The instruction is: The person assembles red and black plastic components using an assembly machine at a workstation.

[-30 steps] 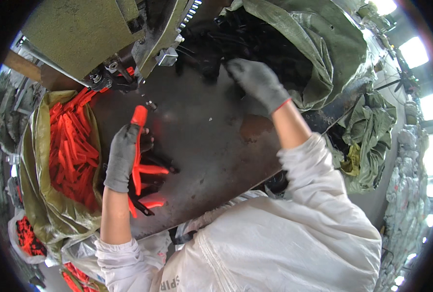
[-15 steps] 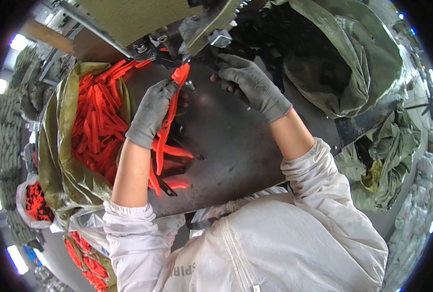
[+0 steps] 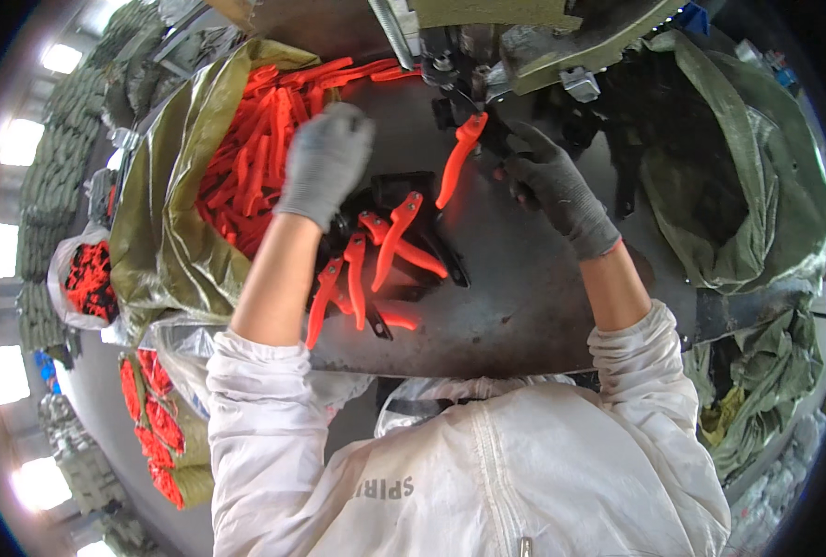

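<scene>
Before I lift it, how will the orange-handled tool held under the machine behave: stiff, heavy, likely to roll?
The orange-handled tool looks stiff: its handle keeps a fixed curve while the right hand holds it. It probably feels rather heavy, since dark metal parts seem attached. It should not roll, because similar tools lie flat on the table.

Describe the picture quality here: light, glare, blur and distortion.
Head view: strong fisheye, black corners, table edge bent. Bright windows along the left rim are blown out. Left hand is slightly motion-blurred; right hand and the orange handle it holds under the machine are sharper. The black parts in the right sack sink into shadow; the white jacket is evenly lit.
</scene>
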